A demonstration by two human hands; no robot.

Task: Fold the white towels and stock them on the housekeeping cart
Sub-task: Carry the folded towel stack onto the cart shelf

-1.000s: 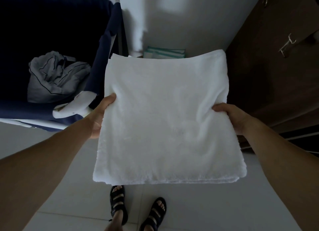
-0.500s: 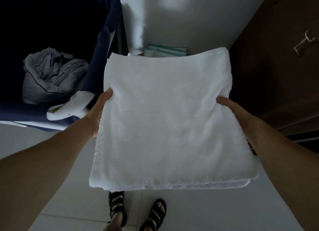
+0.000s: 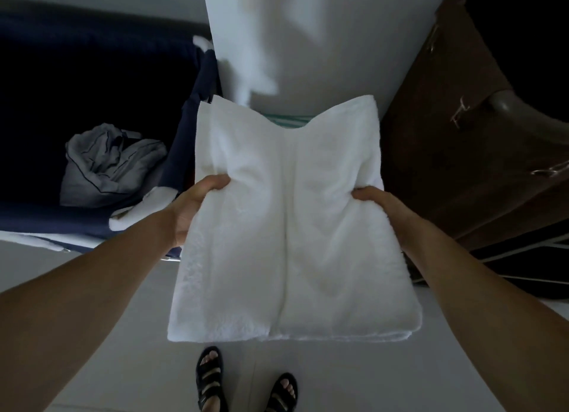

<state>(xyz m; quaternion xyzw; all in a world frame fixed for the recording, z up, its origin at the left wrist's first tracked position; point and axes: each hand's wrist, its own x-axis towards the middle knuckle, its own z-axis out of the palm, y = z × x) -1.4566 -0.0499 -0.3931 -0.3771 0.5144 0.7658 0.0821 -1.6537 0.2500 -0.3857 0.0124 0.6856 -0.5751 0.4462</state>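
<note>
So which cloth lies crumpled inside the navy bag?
The grey cloth with dark piping; the thick white terry towel is held folded outside the bag.

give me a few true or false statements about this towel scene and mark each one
1. The left hand and right hand each grip one side of the towel. True.
2. The towel lies spread on the floor. False: it is held up in the air in front of the person.
3. A crumpled grey cloth lies inside the dark blue bag on the left. True.
4. The person is barefoot. False: they wear black sandals.
5. A crease runs down the middle of the towel. True.
</note>
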